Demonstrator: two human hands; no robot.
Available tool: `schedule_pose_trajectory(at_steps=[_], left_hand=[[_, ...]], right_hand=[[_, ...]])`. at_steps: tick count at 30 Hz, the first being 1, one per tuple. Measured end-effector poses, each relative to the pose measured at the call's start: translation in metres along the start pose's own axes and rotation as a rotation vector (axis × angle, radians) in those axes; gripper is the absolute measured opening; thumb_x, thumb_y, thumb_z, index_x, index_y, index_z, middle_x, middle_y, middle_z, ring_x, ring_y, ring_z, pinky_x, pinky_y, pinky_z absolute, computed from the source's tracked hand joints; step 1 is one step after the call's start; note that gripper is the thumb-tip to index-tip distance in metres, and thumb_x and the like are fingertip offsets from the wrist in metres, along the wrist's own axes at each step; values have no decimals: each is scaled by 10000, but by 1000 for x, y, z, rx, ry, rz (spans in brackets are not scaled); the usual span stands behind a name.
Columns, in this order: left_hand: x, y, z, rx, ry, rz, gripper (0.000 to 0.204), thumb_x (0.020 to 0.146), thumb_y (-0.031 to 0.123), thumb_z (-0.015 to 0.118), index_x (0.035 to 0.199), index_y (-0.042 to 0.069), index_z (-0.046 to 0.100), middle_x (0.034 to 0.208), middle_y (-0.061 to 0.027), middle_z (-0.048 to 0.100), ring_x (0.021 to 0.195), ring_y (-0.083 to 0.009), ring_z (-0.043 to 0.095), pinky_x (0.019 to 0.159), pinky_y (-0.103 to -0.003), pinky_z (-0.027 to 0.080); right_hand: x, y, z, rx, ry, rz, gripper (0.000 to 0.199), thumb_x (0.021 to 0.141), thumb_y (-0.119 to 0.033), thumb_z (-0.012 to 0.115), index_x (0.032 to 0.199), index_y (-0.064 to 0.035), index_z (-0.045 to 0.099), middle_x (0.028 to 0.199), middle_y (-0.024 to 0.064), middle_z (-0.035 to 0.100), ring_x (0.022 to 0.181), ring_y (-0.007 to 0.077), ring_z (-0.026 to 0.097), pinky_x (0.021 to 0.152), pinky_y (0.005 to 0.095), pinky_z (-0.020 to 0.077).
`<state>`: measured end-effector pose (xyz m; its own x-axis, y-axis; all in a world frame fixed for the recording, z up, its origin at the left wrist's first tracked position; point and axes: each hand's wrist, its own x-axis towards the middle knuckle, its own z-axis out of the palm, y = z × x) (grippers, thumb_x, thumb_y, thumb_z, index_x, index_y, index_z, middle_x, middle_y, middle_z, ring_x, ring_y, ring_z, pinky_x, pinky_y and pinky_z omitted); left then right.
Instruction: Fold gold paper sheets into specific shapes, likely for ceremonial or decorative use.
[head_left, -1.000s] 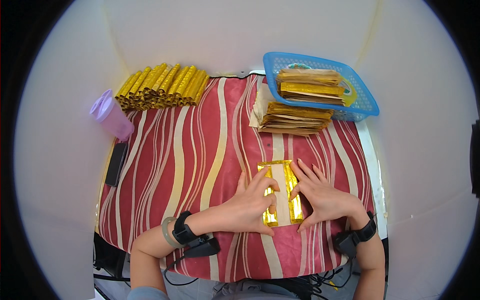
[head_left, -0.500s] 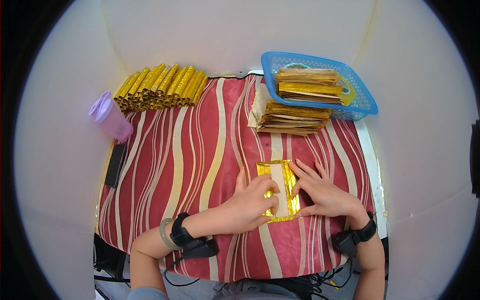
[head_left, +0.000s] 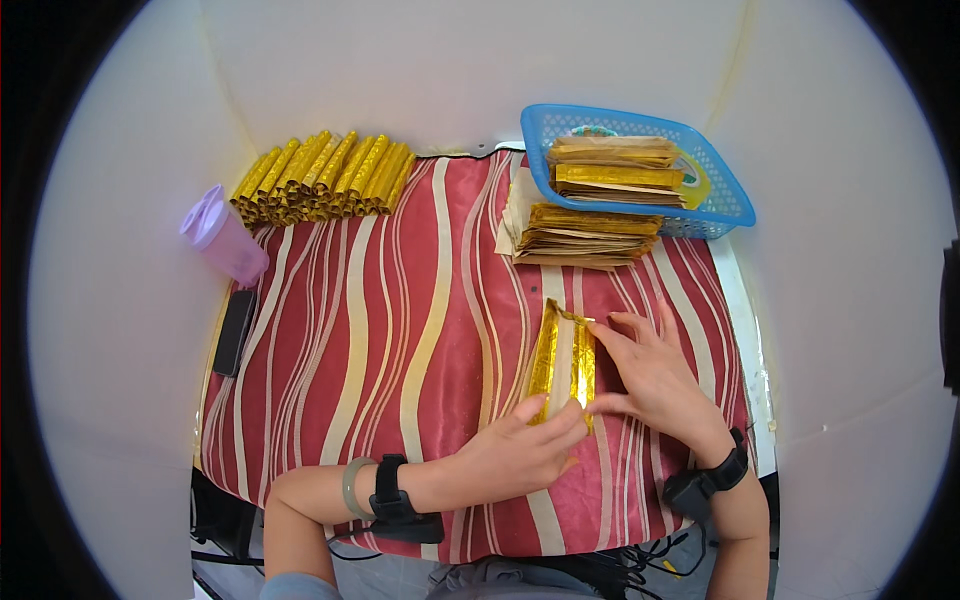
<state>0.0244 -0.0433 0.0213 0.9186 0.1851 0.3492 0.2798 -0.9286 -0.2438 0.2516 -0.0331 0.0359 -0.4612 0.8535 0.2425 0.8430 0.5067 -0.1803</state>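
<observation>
Paper (head_left: 564,364) is gold — cloth (head_left: 455,350) red, striped cream.

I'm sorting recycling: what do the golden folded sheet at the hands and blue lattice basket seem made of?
Golden folded sheet: probably foil-faced paper, glossy and creased, matte beige strip. Blue lattice basket: likely plastic, smooth, evenly coloured, with regular holes.

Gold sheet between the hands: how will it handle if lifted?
The gold sheet looks thin, so it's probably light for its size. Its creased sides suggest it bends easily and may keep folds. The shiny strips could be a bit slippery.
</observation>
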Motion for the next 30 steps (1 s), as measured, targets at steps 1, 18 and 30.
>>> schedule_pose_trajectory(at_steps=[1, 18, 30], left_hand=[[0, 0, 0, 0, 0, 2, 244, 772, 343, 676, 869, 122, 710, 1059, -15, 540, 1137, -166, 479, 897, -405, 334], [-12, -44, 14, -127, 161, -416, 148, 691, 120, 726, 832, 122, 681, 835, 11, 621, 865, -192, 551, 733, -345, 385], [-13, -50, 8, -280, 176, -533, 87, 702, 122, 758, 771, 108, 706, 815, 7, 650, 814, -191, 572, 706, -332, 437]], right_hand=[[0, -1, 0, -62, 53, 36, 652, 739, -404, 748, 1218, -7, 555, 1117, 127, 644, 1167, 288, 522, 1154, 544, 156], [-1, 23, -1, 49, 122, 17, 192, 761, -198, 726, 867, -61, 644, 841, 67, 598, 827, 240, 598, 724, 353, 489], [-3, 28, 2, 174, 61, -67, 122, 799, -116, 693, 851, -54, 602, 828, 73, 578, 810, 264, 571, 719, 364, 478]])
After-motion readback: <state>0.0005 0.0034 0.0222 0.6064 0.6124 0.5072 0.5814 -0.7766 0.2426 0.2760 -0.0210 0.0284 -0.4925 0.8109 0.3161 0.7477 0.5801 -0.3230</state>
